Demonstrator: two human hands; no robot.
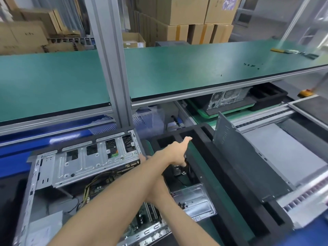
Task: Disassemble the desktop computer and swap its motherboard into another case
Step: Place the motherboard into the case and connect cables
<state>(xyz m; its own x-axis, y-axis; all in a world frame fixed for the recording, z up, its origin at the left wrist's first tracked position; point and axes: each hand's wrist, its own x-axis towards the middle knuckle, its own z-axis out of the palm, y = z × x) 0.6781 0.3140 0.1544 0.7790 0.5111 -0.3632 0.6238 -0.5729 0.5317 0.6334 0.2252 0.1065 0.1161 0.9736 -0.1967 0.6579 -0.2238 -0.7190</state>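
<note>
An open desktop case (30, 196) lies at the lower left, with its silver drive cage (88, 164) across the top and the motherboard (142, 215) partly showing beneath my arms. My arms are crossed. My left hand (177, 150) reaches right over the black foam tray (223, 157), fingers curled down on a small black part with cables (178, 172), thumb stretched out. My right hand (142, 158) is mostly hidden under my left forearm; only fingertips show, at the drive cage's right end.
A silver metal bracket (193, 201) lies in the tray on a green mat. A grey side panel (245, 157) stands upright along the tray's right side. Another computer (229, 98) sits further back under the green shelf (177, 68). An aluminium post (113, 68) rises behind the case.
</note>
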